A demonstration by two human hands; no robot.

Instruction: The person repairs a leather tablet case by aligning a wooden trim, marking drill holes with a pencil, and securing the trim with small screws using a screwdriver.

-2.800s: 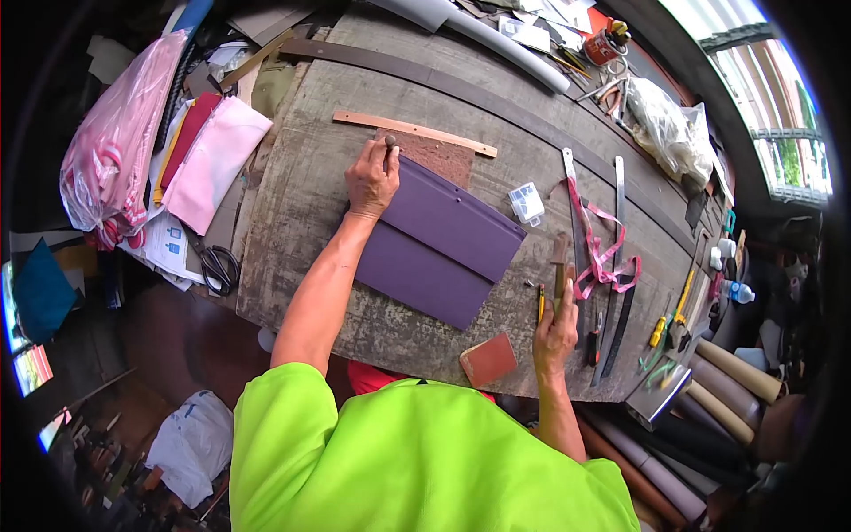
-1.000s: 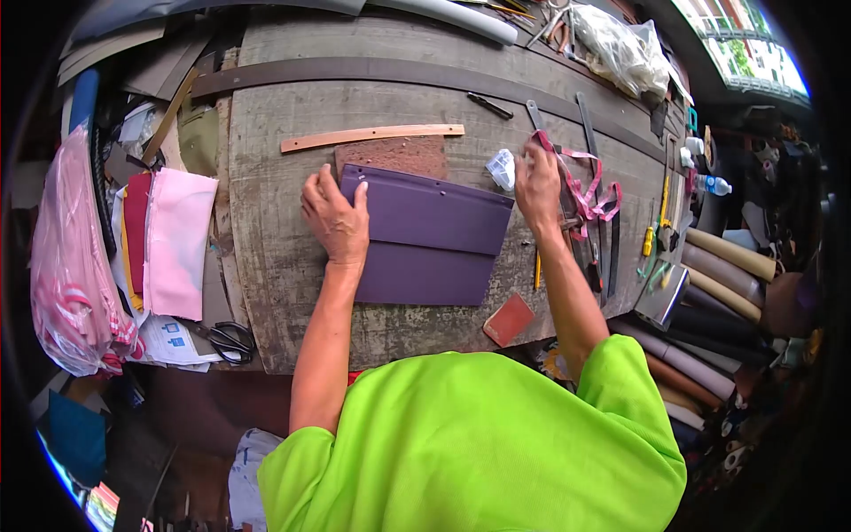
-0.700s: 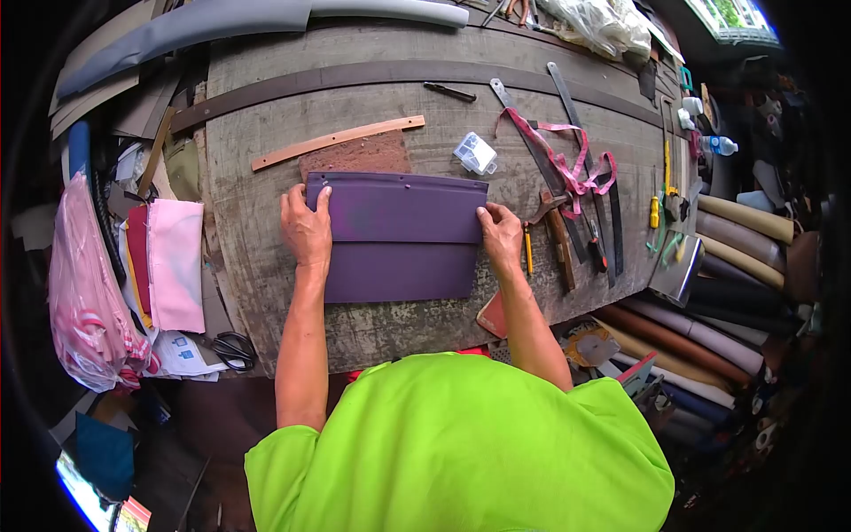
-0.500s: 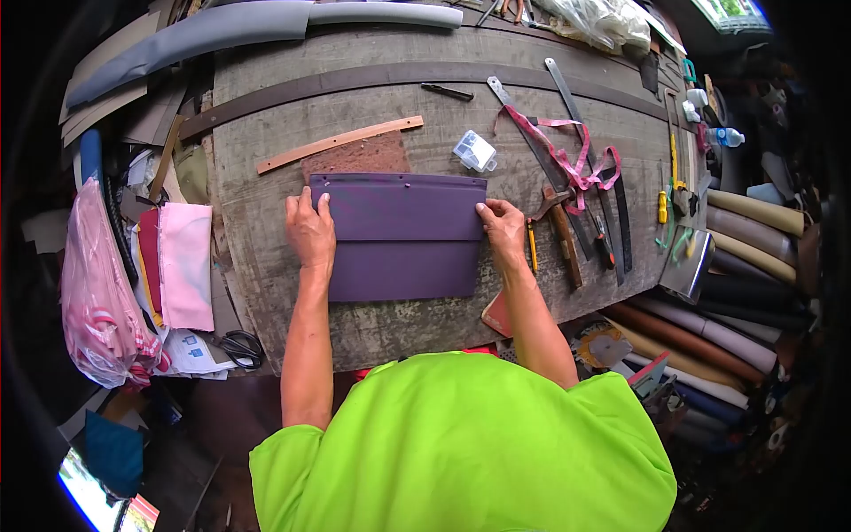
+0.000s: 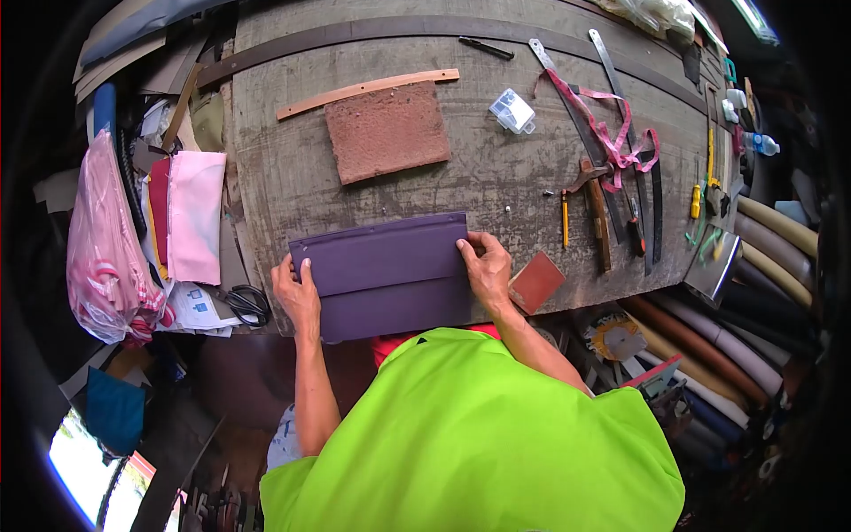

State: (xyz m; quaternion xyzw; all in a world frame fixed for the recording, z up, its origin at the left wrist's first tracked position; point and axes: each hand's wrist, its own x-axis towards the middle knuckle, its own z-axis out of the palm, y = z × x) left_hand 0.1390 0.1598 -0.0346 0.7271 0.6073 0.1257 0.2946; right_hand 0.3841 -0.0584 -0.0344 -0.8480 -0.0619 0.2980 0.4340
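A dark purple flat panel point(image 5: 386, 262), leather-like with a fold or seam across its middle, lies near the table's front edge. My left hand point(image 5: 299, 291) grips its left side, thumb on top. At the panel's upper right side, my right hand point(image 5: 487, 270) pinches the edge between thumb and fingers. Beyond the panel sits a rough reddish-brown slab point(image 5: 388, 133). A thin wooden strip point(image 5: 368, 94) with small holes runs along the slab's far edge. To the right of my right hand is a small reddish-brown block point(image 5: 536, 283).
Right of centre lie a hammer point(image 5: 597, 213), a yellow pencil point(image 5: 565, 220), a pink tape measure point(image 5: 612, 142) and metal rulers point(image 5: 572, 102). A clear plastic box point(image 5: 512, 112) stands nearby. Scissors point(image 5: 245, 305) and pink fabric point(image 5: 196, 217) are at the left; material rolls point(image 5: 753, 293) are stacked right.
Both hands have drawn the purple panel toward my body, off the reddish-brown slab, which is now uncovered. The panel has tilted slightly, and the camera view has shifted.
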